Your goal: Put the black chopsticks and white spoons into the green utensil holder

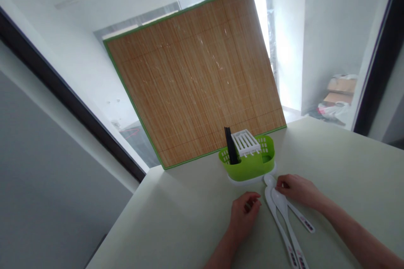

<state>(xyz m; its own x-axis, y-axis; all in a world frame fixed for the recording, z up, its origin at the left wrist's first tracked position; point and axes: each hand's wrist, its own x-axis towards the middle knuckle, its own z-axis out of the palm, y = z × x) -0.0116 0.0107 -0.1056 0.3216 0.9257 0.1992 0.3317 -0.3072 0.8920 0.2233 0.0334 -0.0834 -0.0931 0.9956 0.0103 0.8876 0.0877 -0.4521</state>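
Several white spoons point(280, 204) with patterned handle ends lie bunched on the table, bowls toward the green basket. My right hand point(295, 189) is at the bowl end of the spoons, its fingertips pinched at the bowls' edge; whether they grip one is hard to see. Left of the spoons, my left hand point(245, 214) hovers near the tabletop, fingers curled and a little apart, holding nothing. Just beyond both hands stands the green basket point(249, 168) on a white base. Black sticks point(231, 147) stand in its left part, and a white slotted rack point(245, 143) sits across its middle.
A large bamboo mat point(195, 80) with green edging leans upright behind the basket, against the glass. The pale table point(183, 210) extends to both sides. Beyond the glass, cardboard boxes point(341, 88) and a plastic bag lie at the right.
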